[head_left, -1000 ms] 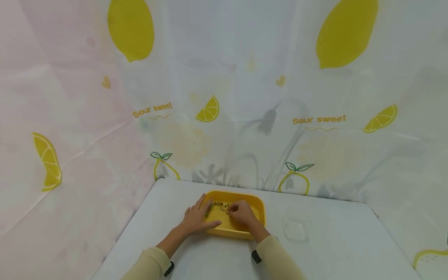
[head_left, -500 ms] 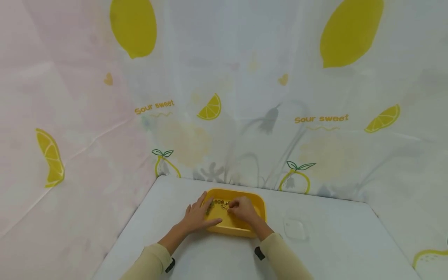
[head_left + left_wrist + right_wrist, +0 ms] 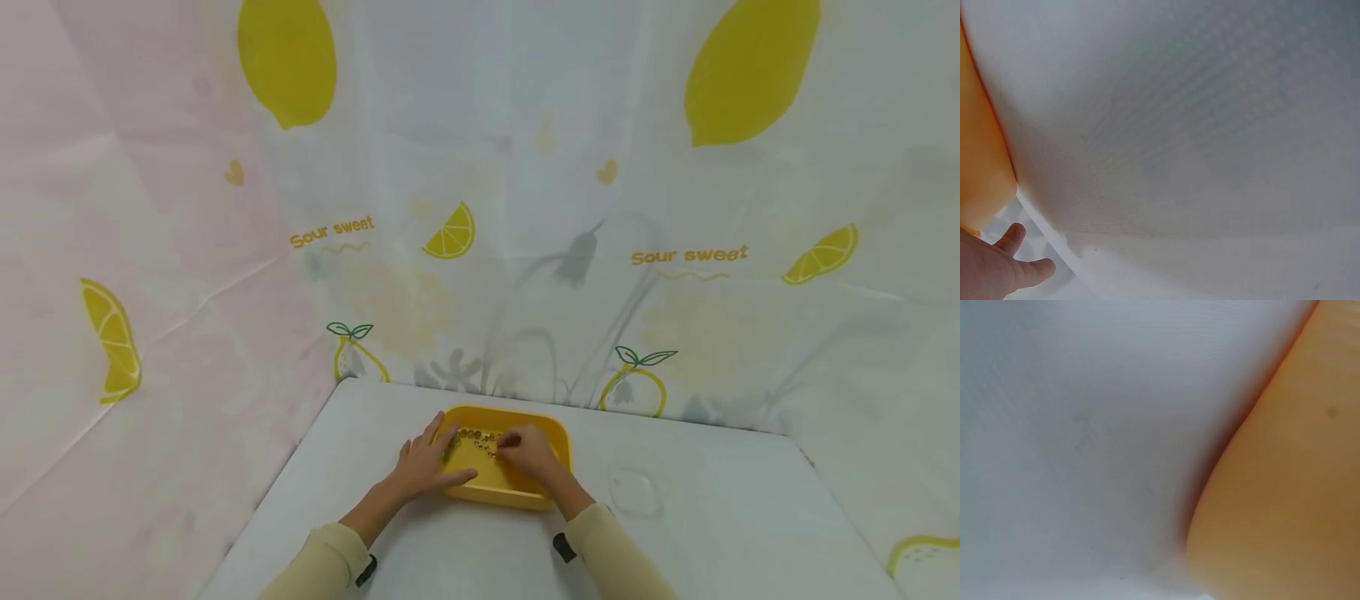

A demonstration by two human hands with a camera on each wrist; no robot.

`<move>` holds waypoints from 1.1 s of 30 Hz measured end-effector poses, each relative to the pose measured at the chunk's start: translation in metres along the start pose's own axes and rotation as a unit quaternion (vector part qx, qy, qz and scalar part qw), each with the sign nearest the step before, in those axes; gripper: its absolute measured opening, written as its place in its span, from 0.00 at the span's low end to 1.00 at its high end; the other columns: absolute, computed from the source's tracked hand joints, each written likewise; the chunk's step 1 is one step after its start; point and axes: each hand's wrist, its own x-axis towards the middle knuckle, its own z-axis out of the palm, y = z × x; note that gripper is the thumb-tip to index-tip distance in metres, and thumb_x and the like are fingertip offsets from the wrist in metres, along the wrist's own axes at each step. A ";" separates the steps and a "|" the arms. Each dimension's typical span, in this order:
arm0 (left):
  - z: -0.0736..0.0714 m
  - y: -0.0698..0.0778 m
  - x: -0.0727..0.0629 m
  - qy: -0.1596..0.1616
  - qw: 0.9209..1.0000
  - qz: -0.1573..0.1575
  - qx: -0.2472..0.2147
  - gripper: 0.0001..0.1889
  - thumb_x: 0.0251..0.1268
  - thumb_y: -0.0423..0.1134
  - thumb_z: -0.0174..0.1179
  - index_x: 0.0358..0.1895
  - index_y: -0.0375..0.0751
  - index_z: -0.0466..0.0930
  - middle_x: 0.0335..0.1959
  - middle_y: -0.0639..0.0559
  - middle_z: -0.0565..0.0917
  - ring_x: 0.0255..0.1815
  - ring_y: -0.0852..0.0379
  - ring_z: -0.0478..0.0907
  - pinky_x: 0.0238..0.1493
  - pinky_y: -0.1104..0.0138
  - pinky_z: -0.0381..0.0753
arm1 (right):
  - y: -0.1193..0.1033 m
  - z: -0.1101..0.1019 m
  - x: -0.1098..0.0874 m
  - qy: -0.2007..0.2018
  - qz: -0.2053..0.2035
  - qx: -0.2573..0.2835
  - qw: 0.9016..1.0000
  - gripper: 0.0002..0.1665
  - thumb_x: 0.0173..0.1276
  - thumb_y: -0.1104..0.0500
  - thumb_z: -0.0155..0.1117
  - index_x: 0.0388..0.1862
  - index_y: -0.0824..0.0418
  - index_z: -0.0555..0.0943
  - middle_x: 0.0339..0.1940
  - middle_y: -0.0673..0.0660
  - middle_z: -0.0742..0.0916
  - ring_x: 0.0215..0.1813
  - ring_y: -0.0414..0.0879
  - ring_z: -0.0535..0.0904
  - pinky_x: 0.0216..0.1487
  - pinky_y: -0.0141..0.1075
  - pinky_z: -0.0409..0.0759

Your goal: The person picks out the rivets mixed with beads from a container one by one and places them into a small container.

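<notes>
A yellow tray (image 3: 495, 497) stands on the white table and holds several greenish round beads or marbles (image 3: 470, 434) along its far left inside edge. Smaller shiny pieces (image 3: 481, 446) lie near its middle. My left hand (image 3: 422, 468) spreads its straight fingers over the tray's left side, thumb along the front. Inside the tray, my right hand (image 3: 531, 451) has its fingers curled with the tips together beside the shiny pieces; anything between them is too small to make out. The left wrist view catches fingers of my left hand (image 3: 991, 269); the right wrist view shows only tray wall (image 3: 1285, 487) and table.
A clear, squarish shallow piece (image 3: 634, 492), perhaps a lid or dish, lies on the table (image 3: 720, 517) right of the tray. Behind the table hangs a white cloth (image 3: 525, 292) printed with lemons, close to the table's back edge.
My right hand has shifted slightly to the right inside the tray, away from the shiny pieces. The left hand stays at the tray's left side.
</notes>
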 end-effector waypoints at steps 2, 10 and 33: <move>-0.001 0.001 0.001 0.001 1.000 0.002 0.001 0.50 0.54 0.72 0.60 0.77 0.51 0.59 0.81 0.42 0.48 0.73 0.30 0.61 0.68 0.30 0.52 | -0.002 -0.003 0.001 -0.001 0.005 0.016 1.000 0.02 0.61 0.65 0.72 0.31 0.65 0.87 0.30 0.55 0.90 0.30 0.39 0.79 0.32 0.30 0.79; -0.009 0.005 0.007 0.000 1.000 0.000 0.008 0.49 0.55 0.72 0.61 0.77 0.51 0.59 0.82 0.42 0.47 0.73 0.29 0.60 0.68 0.30 0.52 | -0.007 -0.014 0.004 -0.010 -0.006 0.035 0.999 0.04 0.65 0.64 0.69 0.34 0.65 0.87 0.29 0.57 0.89 0.27 0.41 0.82 0.27 0.31 0.79; 0.003 -0.003 -0.004 0.011 1.000 0.004 0.001 0.49 0.55 0.72 0.60 0.76 0.50 0.61 0.81 0.41 0.50 0.72 0.30 0.62 0.67 0.30 0.53 | -0.003 -0.014 -0.016 0.000 -0.044 0.035 0.998 0.09 0.64 0.67 0.68 0.41 0.72 0.85 0.34 0.60 0.89 0.28 0.41 0.83 0.27 0.30 0.80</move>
